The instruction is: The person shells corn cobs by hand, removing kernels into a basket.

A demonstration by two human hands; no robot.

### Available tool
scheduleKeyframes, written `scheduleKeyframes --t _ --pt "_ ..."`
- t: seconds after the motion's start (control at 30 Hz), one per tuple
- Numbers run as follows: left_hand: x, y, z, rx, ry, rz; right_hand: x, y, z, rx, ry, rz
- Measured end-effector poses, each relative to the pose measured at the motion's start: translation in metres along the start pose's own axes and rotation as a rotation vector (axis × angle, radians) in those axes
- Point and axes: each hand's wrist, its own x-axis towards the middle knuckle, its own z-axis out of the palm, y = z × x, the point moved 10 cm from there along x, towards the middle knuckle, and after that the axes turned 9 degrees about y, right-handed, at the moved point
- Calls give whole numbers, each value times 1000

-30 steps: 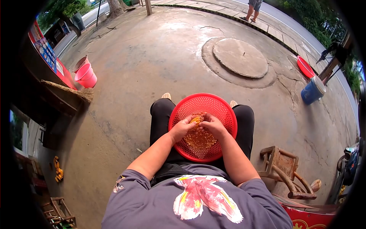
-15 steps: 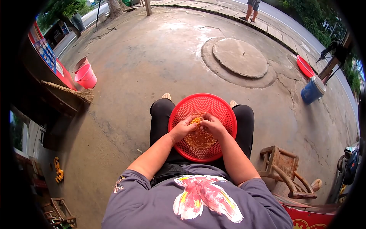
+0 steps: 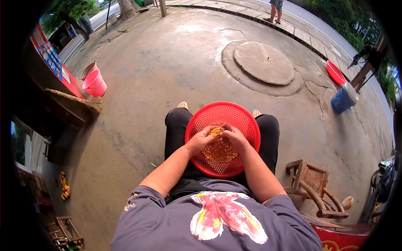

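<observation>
A round red perforated basket [image 3: 226,109] rests on my lap between my knees. Loose corn kernels [image 3: 220,154] lie in its middle and lower part. Over them, my left hand [image 3: 202,140] grips the left side of a yellow corn cob [image 3: 215,132]. My right hand [image 3: 233,138] is closed on the cob's right side, the thumb pressed against the kernels. Both hands are close together, and their fingers partly hide the cob.
Pink buckets [image 3: 95,85] and a straw broom [image 3: 95,104] are at left. A wooden chair [image 3: 310,180] stands at lower right, a blue bucket [image 3: 344,99] and red basin [image 3: 335,72] at right. Corn cobs [image 3: 64,187] lie at lower left. A person [image 3: 276,9] stands at the top.
The fingers and thumb of my right hand have shifted slightly on the cob. My left hand keeps nearly the same place, and the basket has hardly moved.
</observation>
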Motion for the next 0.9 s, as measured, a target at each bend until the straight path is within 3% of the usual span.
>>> scheduleKeyframes --t 0.4,0.5,0.57,0.9 --pt "0 -1 0 107 7 29 9 7 -11 -97 -13 -86" --pt "-1 2 0 58 30 2 8 5 -9 -133 -8 -74" --pt "-5 3 3 -155 39 -96 3 3 -4 24 -35 -9" --pt "-2 -5 -1 -56 41 -96 -3 -3 5 -51 -63 -58"
